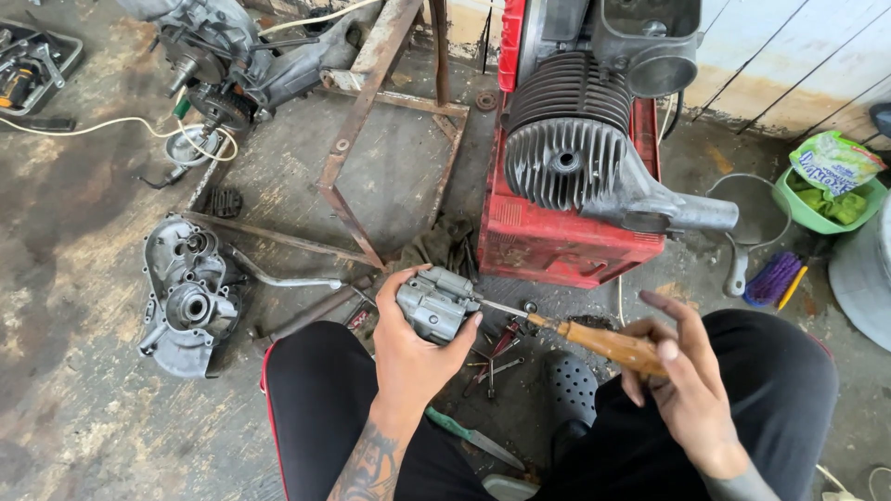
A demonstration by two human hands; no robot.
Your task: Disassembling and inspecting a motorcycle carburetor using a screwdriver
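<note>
My left hand (415, 357) grips a small grey metal carburettor body (436, 301), held up over my knees. My right hand (682, 380) holds a screwdriver with a wooden handle (608, 345); its thin metal shaft runs left and its tip touches the right side of the grey part. Both hands are above my black-trousered legs, with a dark perforated shoe (568, 390) between them.
A finned engine cylinder (566, 139) lies on a red crate (548, 243) just ahead. A grey engine cover (188, 297) lies on the floor at left, beside a rusty metal frame (362, 102). Small tools (497, 357) and a green-handled screwdriver (469, 438) lie by my legs. Green bowl (817, 209) far right.
</note>
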